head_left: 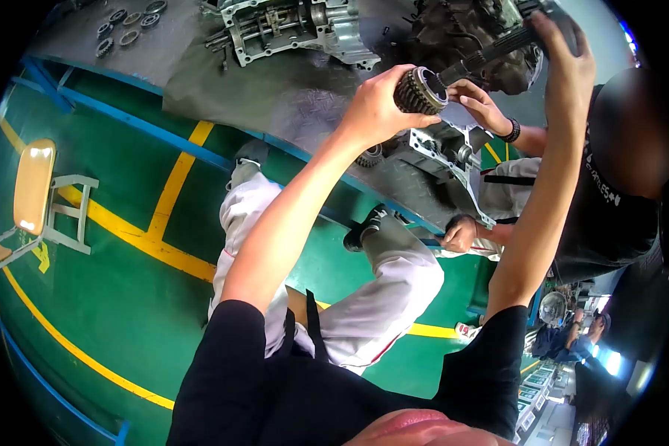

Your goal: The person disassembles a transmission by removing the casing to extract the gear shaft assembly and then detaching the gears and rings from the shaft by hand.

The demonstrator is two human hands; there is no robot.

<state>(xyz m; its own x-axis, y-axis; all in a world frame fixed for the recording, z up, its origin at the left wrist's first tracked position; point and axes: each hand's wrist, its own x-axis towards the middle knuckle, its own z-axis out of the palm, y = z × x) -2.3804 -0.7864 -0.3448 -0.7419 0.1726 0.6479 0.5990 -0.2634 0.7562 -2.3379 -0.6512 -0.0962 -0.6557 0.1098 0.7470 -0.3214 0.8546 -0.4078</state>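
- Left hand (379, 108): fingers half-curled round ribbed grey metal gear cylinder (416, 93)
- Right hand (570, 52): fingers closed on dark splined shaft (487, 58), tip by cylinder; kinda looks unjoined

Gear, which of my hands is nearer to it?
Left. Your left hand grips the gear itself; your right hand is farther off, holding the shaft by the end away from the gear.
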